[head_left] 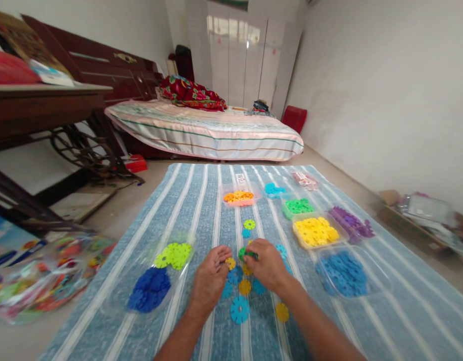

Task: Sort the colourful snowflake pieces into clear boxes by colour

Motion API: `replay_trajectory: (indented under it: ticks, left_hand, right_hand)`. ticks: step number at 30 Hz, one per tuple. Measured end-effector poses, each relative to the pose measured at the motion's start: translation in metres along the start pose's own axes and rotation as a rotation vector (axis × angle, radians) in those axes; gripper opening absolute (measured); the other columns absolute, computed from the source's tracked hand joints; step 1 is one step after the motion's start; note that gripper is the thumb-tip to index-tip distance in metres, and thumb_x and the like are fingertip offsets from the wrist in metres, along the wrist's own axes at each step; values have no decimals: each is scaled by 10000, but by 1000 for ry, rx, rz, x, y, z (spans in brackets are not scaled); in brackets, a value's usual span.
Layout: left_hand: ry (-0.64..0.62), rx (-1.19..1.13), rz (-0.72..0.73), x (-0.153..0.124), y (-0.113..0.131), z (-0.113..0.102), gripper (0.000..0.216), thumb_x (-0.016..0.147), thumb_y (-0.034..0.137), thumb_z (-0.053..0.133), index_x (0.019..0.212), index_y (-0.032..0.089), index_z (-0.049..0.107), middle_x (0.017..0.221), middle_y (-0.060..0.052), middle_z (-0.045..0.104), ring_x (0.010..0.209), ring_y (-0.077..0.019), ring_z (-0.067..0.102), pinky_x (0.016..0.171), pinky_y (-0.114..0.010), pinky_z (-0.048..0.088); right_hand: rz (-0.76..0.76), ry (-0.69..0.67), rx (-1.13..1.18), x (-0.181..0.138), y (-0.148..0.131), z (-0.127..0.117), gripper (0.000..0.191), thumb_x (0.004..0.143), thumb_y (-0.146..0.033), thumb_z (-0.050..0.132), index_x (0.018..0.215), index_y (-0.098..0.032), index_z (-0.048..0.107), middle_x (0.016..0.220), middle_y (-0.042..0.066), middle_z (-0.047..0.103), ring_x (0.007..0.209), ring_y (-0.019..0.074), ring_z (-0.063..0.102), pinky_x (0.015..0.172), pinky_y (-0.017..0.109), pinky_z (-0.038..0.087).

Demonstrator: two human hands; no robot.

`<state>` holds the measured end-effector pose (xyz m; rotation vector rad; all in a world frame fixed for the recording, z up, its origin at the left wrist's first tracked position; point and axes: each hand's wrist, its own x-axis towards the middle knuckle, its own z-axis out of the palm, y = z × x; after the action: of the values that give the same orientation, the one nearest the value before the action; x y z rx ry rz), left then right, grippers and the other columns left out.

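Note:
My right hand [267, 263] is closed, its fingertips pinching a green notched snowflake disc [242, 253]. To its left, my left hand [211, 281] has curled fingers, with a yellow snowflake disc [230, 263] between thumb and forefinger. Beneath and around both hands are several blue and yellow discs, including a light-blue disc [239, 310] in front and another yellow disc [282, 312] by my right forearm. A lime disc [249, 224] and a small blue disc [246, 233] lie just beyond the hands. My fingers partly hide how the middle discs touch or join.
At left, a clear tray [184, 273] holds lime and dark-blue discs. Tubs of yellow [316, 231], purple [352, 223], green [298, 207], blue [344, 273] and orange discs [239, 197] stand right and behind. Striped cloth [141, 220] covers the surface; a bed [209, 130] stands beyond.

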<state>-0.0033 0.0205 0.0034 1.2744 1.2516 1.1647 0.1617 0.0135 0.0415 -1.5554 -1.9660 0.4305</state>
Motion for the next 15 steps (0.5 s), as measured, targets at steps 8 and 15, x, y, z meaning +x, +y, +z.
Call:
replay_trajectory:
  ticks: [8, 15]
  left_hand:
    - [-7, -66, 5, -3, 4, 1, 486, 663, 298, 626, 1110, 183, 476, 1198, -150, 617, 1120, -251, 596, 961, -422, 486]
    - [-55, -7, 15, -1, 5, -1, 464, 699, 332, 613, 1115, 171, 486, 1216, -164, 607, 1149, -254, 577, 980, -415, 474]
  right_hand:
    - [-86, 60, -17, -2, -8, 34, 92, 762, -125, 593, 777, -185, 661, 941, 67, 636, 1106, 231, 487, 1004, 375, 325]
    - [-56, 143, 62, -2, -5, 34, 129, 718, -91, 604, 652, -201, 616, 781, 18, 632, 895, 182, 562, 856, 316, 416]
